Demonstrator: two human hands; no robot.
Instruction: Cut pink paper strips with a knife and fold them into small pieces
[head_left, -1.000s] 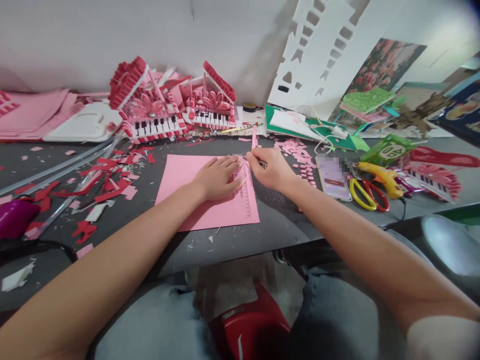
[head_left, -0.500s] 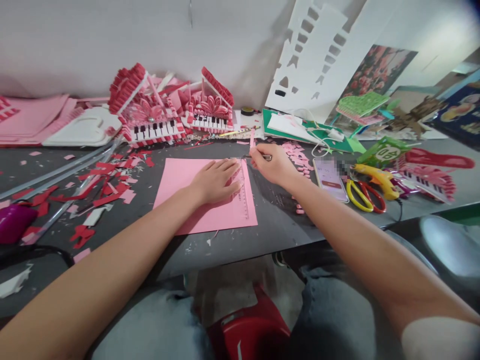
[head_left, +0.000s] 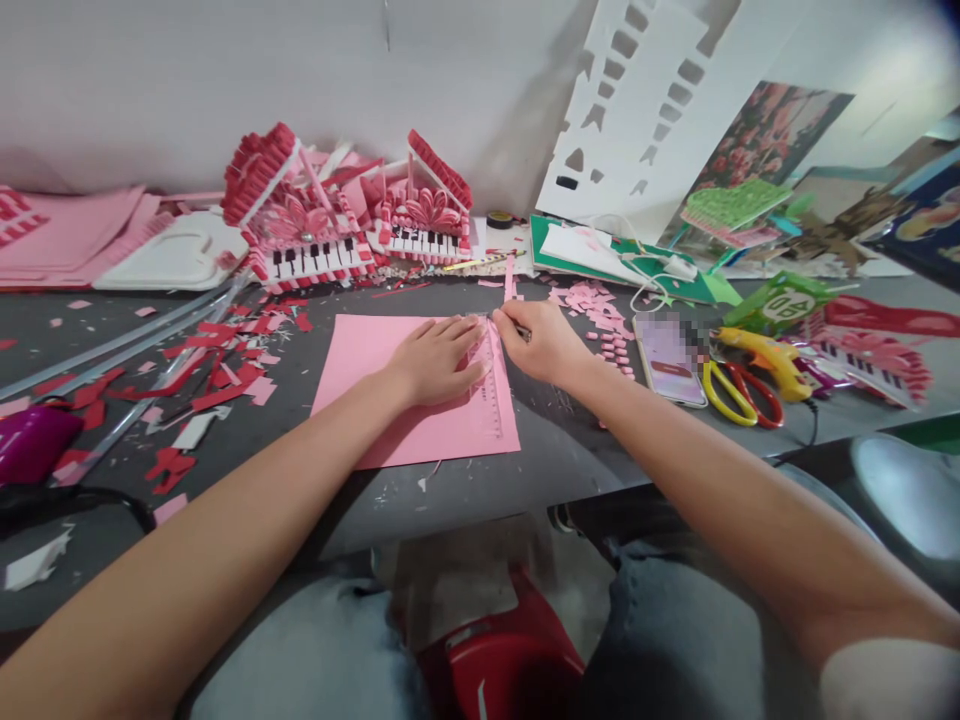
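A pink sheet of paper (head_left: 375, 360) lies flat on the dark grey table (head_left: 570, 440). A clear ruler (head_left: 489, 385) runs along the sheet's right side. My left hand (head_left: 435, 360) lies flat on the sheet with fingers stretched out, pressing the ruler. My right hand (head_left: 540, 340) is closed in a pinch on a thin metal tool (head_left: 523, 330), its tip at the ruler's far end near the sheet's top right corner.
Two red-and-pink paper pianos (head_left: 322, 225) stand at the back. Red scraps (head_left: 217, 370) litter the left. A phone (head_left: 667, 358), yellow-handled scissors (head_left: 731, 392), a glue gun (head_left: 765, 355) and small pink pieces (head_left: 600, 310) lie right. A purple object (head_left: 34, 440) sits far left.
My right hand lifted slightly away from the ruler's top end half a second ago and has come back against it. My left hand has stayed on the sheet.
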